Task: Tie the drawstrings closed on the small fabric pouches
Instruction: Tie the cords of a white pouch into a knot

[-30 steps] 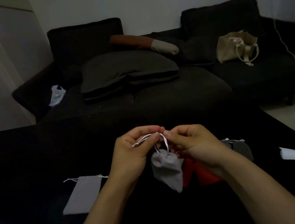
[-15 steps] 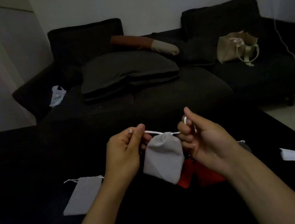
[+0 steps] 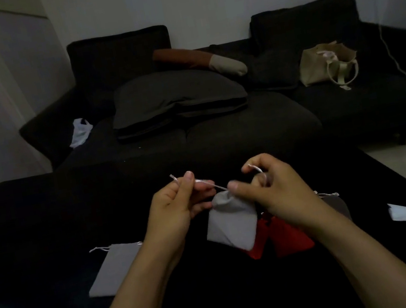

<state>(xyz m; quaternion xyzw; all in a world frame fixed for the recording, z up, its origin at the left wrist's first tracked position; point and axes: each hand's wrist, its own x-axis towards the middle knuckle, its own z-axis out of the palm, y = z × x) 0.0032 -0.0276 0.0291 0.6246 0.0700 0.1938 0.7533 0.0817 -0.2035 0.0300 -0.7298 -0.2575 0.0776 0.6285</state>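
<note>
1. Left hand [image 3: 172, 208] pinches one white drawstring [image 3: 211, 184] end, thumb up
2. Right hand [image 3: 274, 190] pinches the other end
3. Grey pouch [image 3: 231, 223] hangs between them, mouth cinched, above the black table [image 3: 45, 222]

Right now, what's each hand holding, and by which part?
Both hold the grey pouch by its white drawstring only: the left hand pinches one end, the right hand the other. The pouch hangs between them.
</note>
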